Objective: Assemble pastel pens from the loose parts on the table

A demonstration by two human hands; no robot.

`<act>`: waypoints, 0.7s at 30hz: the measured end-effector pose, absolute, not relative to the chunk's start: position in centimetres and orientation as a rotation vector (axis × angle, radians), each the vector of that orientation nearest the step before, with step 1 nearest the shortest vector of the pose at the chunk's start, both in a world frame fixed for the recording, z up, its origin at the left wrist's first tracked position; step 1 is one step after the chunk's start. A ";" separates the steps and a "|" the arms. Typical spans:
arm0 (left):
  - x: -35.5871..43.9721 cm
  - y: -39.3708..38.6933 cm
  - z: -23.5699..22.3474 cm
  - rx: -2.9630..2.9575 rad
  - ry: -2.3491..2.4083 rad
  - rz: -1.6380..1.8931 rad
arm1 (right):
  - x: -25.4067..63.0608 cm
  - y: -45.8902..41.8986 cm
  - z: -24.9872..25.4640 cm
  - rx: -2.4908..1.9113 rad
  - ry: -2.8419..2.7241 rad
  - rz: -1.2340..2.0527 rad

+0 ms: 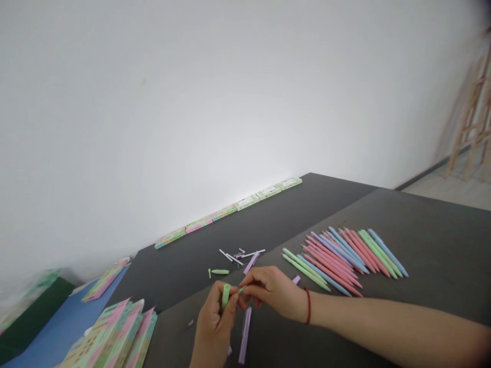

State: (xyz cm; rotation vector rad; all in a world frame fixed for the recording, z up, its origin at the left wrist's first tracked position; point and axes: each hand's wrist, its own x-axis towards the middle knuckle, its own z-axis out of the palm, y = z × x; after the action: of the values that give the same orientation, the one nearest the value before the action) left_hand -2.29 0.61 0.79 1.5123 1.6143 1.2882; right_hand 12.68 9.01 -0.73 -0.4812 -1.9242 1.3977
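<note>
My left hand is closed round a light green pen barrel, held upright near the table's front edge. My right hand, with a red band on the wrist, pinches a small green part right beside the barrel's top. A purple pen barrel lies on the dark table just under both hands. Beyond them lie small loose pen parts, white, purple and green.
A row of pastel pens, pink, blue, green and purple, lies to the right of the hands. Flat pastel packs are stacked at the lower left. Small boxes line the wall. A wooden easel stands at the far right.
</note>
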 end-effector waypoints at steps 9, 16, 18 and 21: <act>-2.6 0.6 1.2 1.488 1.689 1.360 | 12.4 9.6 -0.1 -0.468 -1.882 1.443; -3.5 0.5 1.2 1.809 1.887 1.166 | 14.0 10.4 2.8 -0.515 -2.244 0.766; -3.3 0.6 0.9 1.828 1.856 1.127 | 14.1 10.4 2.9 -0.525 -2.371 0.566; -2.7 0.7 0.5 1.841 1.768 1.052 | 13.8 10.3 2.4 -0.537 -2.488 0.418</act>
State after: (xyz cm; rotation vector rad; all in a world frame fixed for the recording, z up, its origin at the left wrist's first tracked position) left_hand -2.66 0.73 0.52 1.8410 1.7684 1.0518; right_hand 13.79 10.25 2.35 -0.5369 -2.4884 0.4175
